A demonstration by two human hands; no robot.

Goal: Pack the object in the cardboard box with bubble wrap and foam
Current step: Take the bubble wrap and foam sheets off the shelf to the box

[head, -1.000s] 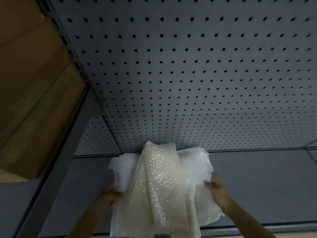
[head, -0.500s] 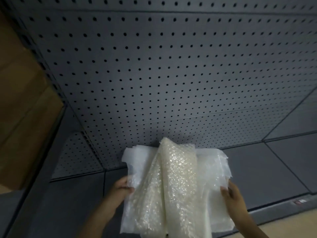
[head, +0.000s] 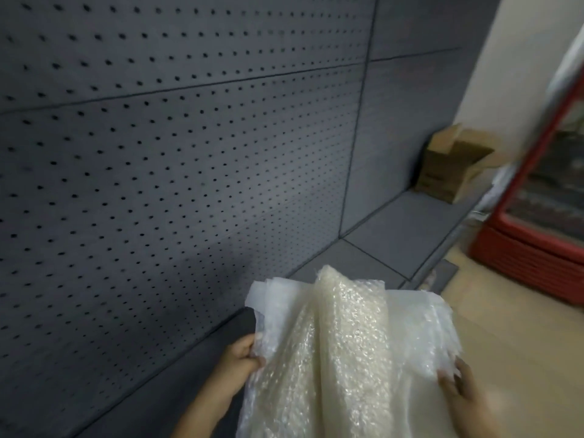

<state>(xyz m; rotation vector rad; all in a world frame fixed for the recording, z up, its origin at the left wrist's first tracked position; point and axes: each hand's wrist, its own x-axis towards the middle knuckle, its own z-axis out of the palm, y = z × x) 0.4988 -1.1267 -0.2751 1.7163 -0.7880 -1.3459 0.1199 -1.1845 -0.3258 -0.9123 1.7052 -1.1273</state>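
Pegboard wall [head: 164, 159]: dark grey metal panel full of little holes, takes up the whole left and middle of the shot, nothing hanging on it
Shelf [head: 407, 222]: grey base shelf running along the foot of the pegboard, going off toward the back right
Left hand [head: 240, 358]: low down, fingers curled and pinched onto the left edge of the packing bundle, thumb on top
Foam [head: 271, 298]: thin white sheet, sits under the bubble wrap, its corners poke out at the top left and along the right side
Bubble wrap [head: 341, 349]: crumpled clear-yellowish sheet bunched into a ridge down the middle of the foam, held up in the air in front of the shelf, between both hands
Right hand [head: 458, 384]: bottom right, pretty blurry, fingers closed on the right edge of the bundle, fingertips over the plastic
Cardboard box [head: 452, 169]: brown, flaps open, sitting at the far end of the shelf against the wall, well apart from the hands. There's some dark print on the side facing us but it's way too smeared to read
Floor [head: 512, 327]: light wood-look, right of the shelf
Red cabinet [head: 537, 235]: looks like a red display cooler with a glass front at the far right edge, motion blurred, can't make out any logo or lettering on it
Object to pack: can't spot it anywhere here, only the wrap, foam and box are visible
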